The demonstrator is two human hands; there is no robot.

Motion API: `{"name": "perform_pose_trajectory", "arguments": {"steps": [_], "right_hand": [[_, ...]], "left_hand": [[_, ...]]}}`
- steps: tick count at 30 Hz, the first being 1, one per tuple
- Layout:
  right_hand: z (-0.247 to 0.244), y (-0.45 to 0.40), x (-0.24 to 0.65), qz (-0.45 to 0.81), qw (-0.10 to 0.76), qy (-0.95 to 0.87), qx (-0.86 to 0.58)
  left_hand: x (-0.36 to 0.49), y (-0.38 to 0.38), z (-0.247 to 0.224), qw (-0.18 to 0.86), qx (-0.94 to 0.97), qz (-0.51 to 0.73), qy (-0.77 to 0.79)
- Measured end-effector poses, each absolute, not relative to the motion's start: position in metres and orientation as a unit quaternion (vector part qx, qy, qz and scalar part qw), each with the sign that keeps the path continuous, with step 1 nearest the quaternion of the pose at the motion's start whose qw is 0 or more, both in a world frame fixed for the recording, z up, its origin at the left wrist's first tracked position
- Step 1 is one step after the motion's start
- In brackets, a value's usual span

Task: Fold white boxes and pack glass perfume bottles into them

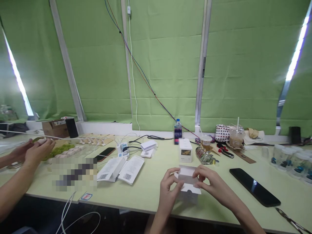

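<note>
A small white carton with its top flaps raised is between my two hands at the table's front edge. My left hand pinches the carton's left side and flap. On the other side, the fingers of my right hand are closed on the right edge of the flaps. Just behind stands a closed white box with a picture on its front. Flattened white packages with barcodes lie to the left of my hands.
At far left, another person's hands hold a small object over a tray. A phone and metal pliers lie at right. Behind are a bottle, drink cups and a power strip; clear jars stand far right.
</note>
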State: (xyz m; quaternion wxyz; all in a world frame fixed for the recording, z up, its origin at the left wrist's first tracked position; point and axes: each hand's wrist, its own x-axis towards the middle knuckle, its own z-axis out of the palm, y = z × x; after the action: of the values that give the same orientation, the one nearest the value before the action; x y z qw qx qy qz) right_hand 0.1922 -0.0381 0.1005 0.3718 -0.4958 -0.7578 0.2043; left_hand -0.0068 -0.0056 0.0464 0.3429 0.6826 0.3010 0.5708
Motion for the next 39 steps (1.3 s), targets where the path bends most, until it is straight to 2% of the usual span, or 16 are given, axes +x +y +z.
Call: {"name": "perform_pose_trajectory", "arguments": {"steps": [8,15,19,24,31,39], "right_hand": [[0.089,-0.033,0.196,0.262,0.379,-0.747,-0.48],[0.079,-0.026,0.195,0.257,0.397,-0.726,-0.499],[0.082,-0.028,0.191,0.265,0.374,-0.714,-0.53],[0.082,-0.028,0.189,0.278,0.357,-0.717,-0.531],[0.077,-0.027,0.192,0.264,0.345,-0.723,-0.537],[0.078,-0.028,0.192,0.249,0.337,-0.741,-0.525]], "left_hand": [[-0.012,0.0,0.045,0.409,0.701,0.496,0.31],[-0.001,0.003,0.022,0.404,0.663,0.54,0.327],[0.008,-0.003,0.014,0.412,0.622,0.556,0.368],[0.009,-0.004,0.018,0.405,0.631,0.567,0.341],[0.001,0.0,0.03,0.406,0.689,0.51,0.315],[0.005,0.004,0.026,0.424,0.66,0.535,0.314]]}}
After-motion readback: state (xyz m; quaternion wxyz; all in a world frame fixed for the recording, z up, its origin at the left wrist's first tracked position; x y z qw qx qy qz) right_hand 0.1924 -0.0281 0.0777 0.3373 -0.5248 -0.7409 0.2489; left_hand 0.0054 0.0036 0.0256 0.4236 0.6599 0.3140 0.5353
